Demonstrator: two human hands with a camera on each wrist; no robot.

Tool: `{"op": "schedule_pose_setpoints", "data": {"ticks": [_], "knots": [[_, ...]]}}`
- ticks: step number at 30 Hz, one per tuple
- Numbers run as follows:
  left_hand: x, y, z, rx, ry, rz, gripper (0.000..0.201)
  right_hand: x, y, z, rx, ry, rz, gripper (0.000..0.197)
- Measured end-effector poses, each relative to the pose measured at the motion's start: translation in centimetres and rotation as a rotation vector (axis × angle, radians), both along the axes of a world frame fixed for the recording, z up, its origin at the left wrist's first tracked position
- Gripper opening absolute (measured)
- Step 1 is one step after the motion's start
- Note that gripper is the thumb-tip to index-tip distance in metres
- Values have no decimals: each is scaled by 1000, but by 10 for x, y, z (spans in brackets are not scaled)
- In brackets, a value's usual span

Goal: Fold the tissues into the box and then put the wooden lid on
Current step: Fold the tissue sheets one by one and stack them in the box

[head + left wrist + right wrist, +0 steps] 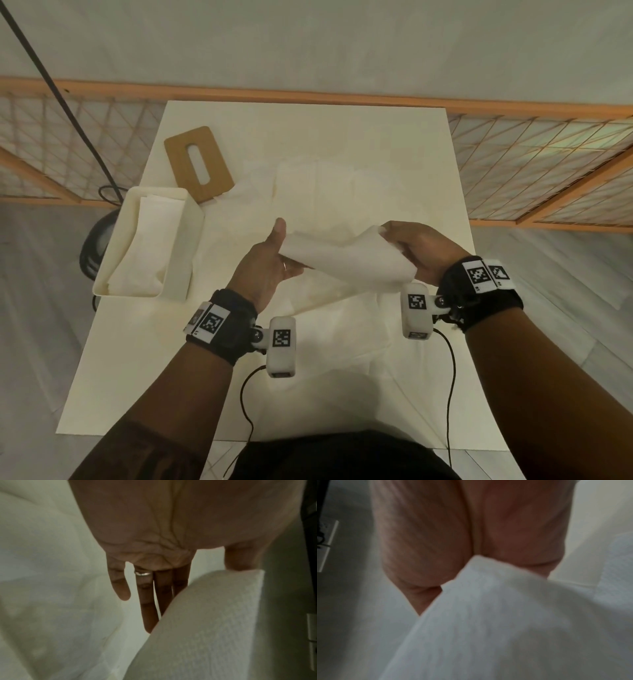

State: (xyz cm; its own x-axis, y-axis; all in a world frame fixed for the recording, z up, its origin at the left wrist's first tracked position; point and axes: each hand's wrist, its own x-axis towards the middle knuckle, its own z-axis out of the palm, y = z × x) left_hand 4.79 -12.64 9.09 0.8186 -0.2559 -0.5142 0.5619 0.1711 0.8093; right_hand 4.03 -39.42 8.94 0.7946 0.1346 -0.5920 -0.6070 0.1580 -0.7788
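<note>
Above the middle of the tabletop, a white tissue is held in the air between both hands. Left hand: fingers straight beneath the tissue's left edge, thumb up against it. Right hand: fingers curled, pinching the tissue's right end. More tissues lie spread flat beyond the hands. Box: far left, open, folded tissue inside. Wooden lid: flat, just behind the box.
</note>
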Motion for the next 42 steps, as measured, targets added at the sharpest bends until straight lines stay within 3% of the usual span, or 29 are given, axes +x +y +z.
{"op": "schedule_pose_setpoints", "data": {"ticks": [3,5,7,9,13,16,19,24,27,30,33,37,39,42], "knots": [[0,3,-7,-26,-56,-17,20,1,-2,2,-67,-22,-18,24],[0,4,-13,102,-132,-49,25,1,-5,-1,-46,-18,-36,16],[0,6,-17,189,-153,-34,25,-1,-7,-3,34,30,-81,44],[0,9,-20,233,-155,-3,15,-6,-8,-3,121,73,-103,59],[-2,14,-27,346,-215,32,22,-12,-11,-10,131,103,-56,45],[-1,20,-31,392,-271,35,11,-10,-15,-15,111,183,-81,46],[-2,23,-35,429,-314,30,14,-9,-15,-18,73,221,-50,48],[-6,21,-44,428,-303,81,13,-15,-8,-23,11,283,19,40],[-6,23,-49,416,-277,110,15,-17,-6,-26,-29,197,104,35],[-7,26,-50,434,-310,52,15,-17,-8,-31,-68,117,52,37],[-6,29,-53,426,-332,-32,33,-17,-9,-31,-186,29,13,30],[-3,30,-56,448,-254,-99,37,-18,-10,-30,-249,-128,67,25],[-3,29,-57,376,-172,-81,39,-18,-11,-28,-271,-163,127,30],[-4,26,-51,122,4,0,34,-18,-12,-24,-203,-118,170,38]]}}
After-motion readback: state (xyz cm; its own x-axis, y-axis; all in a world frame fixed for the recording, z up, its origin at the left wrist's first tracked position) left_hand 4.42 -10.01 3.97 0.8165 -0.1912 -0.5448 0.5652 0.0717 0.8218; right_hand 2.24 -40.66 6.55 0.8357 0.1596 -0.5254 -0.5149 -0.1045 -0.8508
